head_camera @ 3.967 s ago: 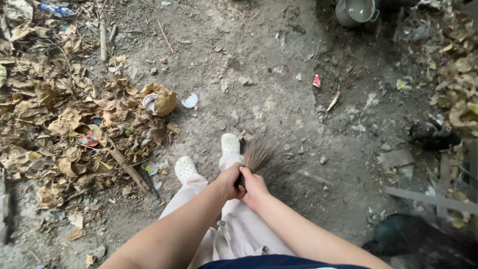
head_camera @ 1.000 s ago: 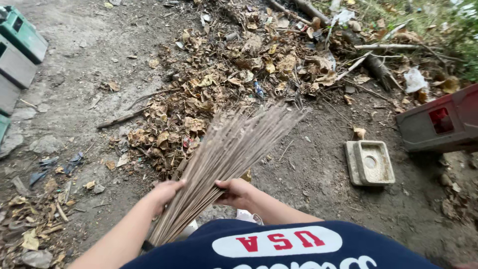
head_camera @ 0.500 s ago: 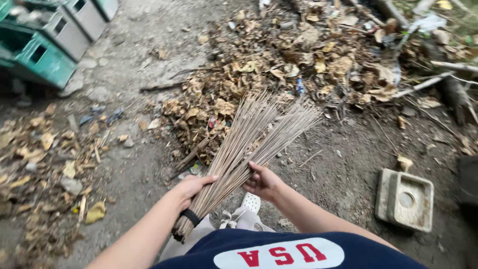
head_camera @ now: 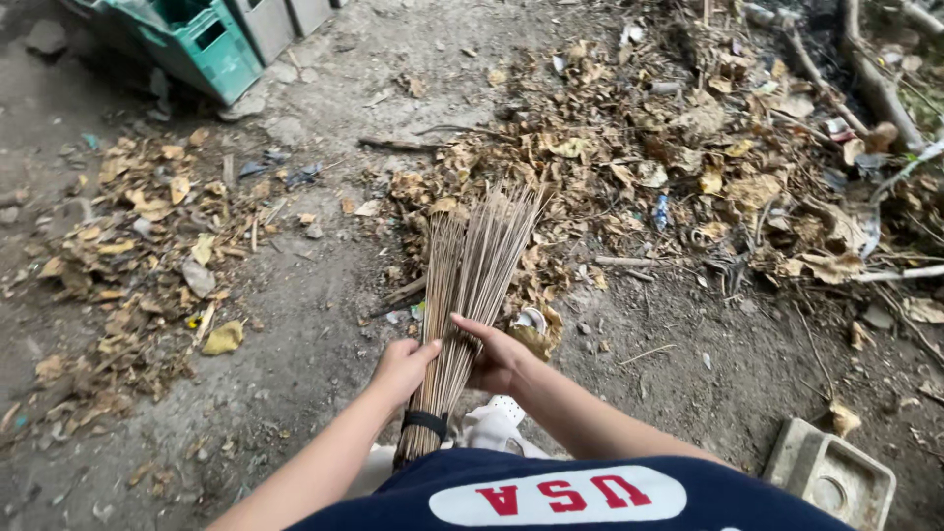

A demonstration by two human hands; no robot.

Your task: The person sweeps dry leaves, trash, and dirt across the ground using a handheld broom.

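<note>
Stick broom, a bundle of thin, dry ribs bound by a dark band near its butt, points bristle-end away from the person, low over the dirt ground. Left hand clasps the bundle just above the band; right hand cups the ribs from the other side, fingers spread. It looks light, springy and splayed at the tips, firmest to grasp near the band. Beyond the broom lies a heap of dry leaves; farther still, left of the broom, a green crate.

Bare forearms, no sleeves. Navy cotton shirt, white oval patch with red lettering. White perforated clog, 6 o'clock.
</note>
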